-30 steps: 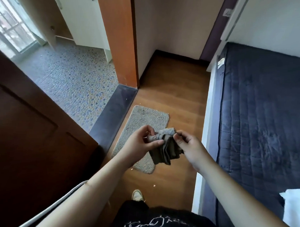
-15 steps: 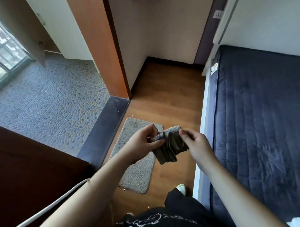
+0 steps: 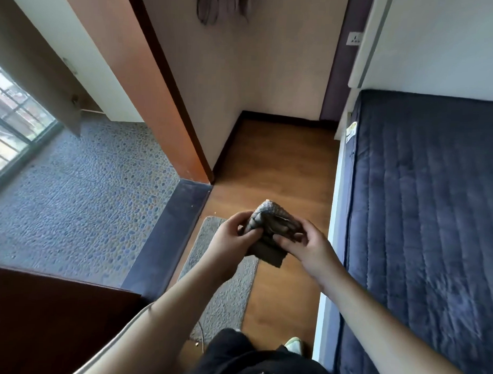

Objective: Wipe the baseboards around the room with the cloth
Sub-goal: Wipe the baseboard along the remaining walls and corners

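A bunched grey-brown cloth (image 3: 272, 227) hangs in front of me at waist height, over the wooden floor. My left hand (image 3: 232, 239) grips its left side with curled fingers and thumb. My right hand (image 3: 304, 247) pinches its right side. A dark baseboard (image 3: 281, 118) runs along the foot of the far wall, and another dark baseboard (image 3: 224, 147) follows the left wall down to the orange door frame.
A bed with a dark blue quilt (image 3: 423, 221) fills the right side, leaving a narrow strip of wooden floor (image 3: 279, 165). A grey mat (image 3: 225, 284) lies below my hands. A dark threshold (image 3: 171, 234) borders a pebble-tiled floor (image 3: 80, 197). A dark wooden door (image 3: 39, 319) stands at the lower left.
I have moved forward into the strip beside the bed, so the far wall and baseboards look nearer. Both hands have bunched the cloth tighter and closed in on it.
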A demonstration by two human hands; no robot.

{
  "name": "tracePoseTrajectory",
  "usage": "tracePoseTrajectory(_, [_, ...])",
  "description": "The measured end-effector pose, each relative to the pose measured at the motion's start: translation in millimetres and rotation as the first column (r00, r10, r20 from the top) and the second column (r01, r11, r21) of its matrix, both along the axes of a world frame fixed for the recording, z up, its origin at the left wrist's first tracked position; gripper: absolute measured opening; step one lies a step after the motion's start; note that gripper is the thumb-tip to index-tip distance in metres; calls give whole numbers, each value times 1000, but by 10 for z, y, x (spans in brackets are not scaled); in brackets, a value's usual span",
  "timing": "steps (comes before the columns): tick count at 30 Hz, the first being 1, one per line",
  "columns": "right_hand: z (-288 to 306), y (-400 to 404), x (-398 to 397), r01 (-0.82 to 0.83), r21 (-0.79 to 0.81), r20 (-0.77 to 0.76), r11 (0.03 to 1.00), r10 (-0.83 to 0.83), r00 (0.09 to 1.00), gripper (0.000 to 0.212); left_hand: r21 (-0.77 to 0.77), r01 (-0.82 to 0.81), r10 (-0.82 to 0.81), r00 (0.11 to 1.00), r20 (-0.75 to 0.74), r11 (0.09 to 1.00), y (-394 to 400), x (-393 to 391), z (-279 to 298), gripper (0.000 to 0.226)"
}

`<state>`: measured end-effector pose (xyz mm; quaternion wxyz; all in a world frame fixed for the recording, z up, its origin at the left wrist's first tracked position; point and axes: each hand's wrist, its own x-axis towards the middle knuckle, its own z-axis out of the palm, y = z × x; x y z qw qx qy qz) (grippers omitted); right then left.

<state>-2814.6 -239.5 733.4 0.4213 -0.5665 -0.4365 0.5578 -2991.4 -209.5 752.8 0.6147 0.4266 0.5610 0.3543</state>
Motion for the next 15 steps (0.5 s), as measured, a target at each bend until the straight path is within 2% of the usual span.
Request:
tracePoseTrajectory(4, [-58, 298, 79, -32, -78, -248, 996, 11, 969, 59, -52, -2, 8, 992, 127, 999, 247, 99, 24, 28])
tracePoseTrajectory(6, [-74, 449, 94, -42, -76, -217, 996, 25, 976, 58, -65, 5, 6, 987, 164, 998, 399, 114, 7, 29])
tracePoseTrajectory(8, [-68, 656, 98, 7, -44, -102, 999, -11, 995, 53, -79, 14, 0, 984, 181, 997, 604, 111, -15, 29])
tracePoseTrajectory(10, [-38, 914, 103, 40, 5, -36, 999, -40, 999, 48, -62, 48, -39, 988, 147, 997, 860, 77, -39, 27])
tracePoseTrajectory(15, [65, 1630, 69, -8, -3, -104, 1000, 8, 995, 39, -28, 199, -193, 970, 146, 980, 1609, -147, -32, 26])
